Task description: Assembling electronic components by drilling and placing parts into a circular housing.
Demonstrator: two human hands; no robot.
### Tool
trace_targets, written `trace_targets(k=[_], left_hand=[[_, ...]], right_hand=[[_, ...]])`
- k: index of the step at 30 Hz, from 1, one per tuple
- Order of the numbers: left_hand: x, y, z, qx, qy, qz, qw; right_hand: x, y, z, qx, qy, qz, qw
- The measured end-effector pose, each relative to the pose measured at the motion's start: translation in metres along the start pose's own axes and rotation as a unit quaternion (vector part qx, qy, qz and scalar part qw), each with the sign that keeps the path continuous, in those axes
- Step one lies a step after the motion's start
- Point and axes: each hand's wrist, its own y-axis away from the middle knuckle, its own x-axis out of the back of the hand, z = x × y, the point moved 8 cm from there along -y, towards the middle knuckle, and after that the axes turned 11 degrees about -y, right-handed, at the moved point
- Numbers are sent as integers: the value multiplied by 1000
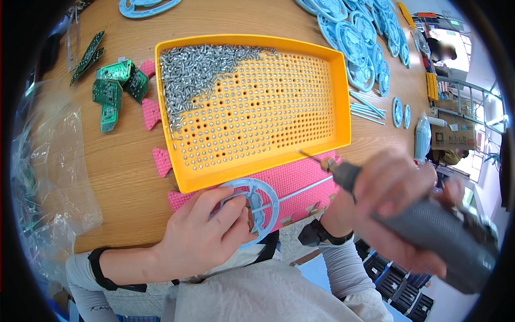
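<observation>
Blue ring (275, 212): at pink mat's (311, 199) near edge, gripped by left hand (201, 233); best held steady.
Dark screwdriver (434, 231): closed in right hand (394, 198), tip near yellow tray (257, 167); should meet screws (188, 75) squarely.

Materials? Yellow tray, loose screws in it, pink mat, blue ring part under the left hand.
Yellow tray: likely molded plastic, satin; smooth, evenly coloured walls.
Screws: metal, bright; silvery glints. Steel or plating can't be told.
Pink mat: probably foam, matte; textured face, jigsaw-like edges.
Blue ring part: likely rigid plastic, slight sheen; one-colour molded ribs.
</observation>
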Motion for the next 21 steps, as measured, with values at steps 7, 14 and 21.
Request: trace_targets(k=[7,14,21], left_hand=[[-2,1,-3,0,8,-23,1000],[-2,2,-3,-1,15,-34,999],[-3,3,-3,2,15,-45,999]], right_hand=[[-41,39,-13,-94,-126,-100,983],[-47,55,-5,-141,-101,-17,985],[-49,59,-3,-121,-113,-24,986]])
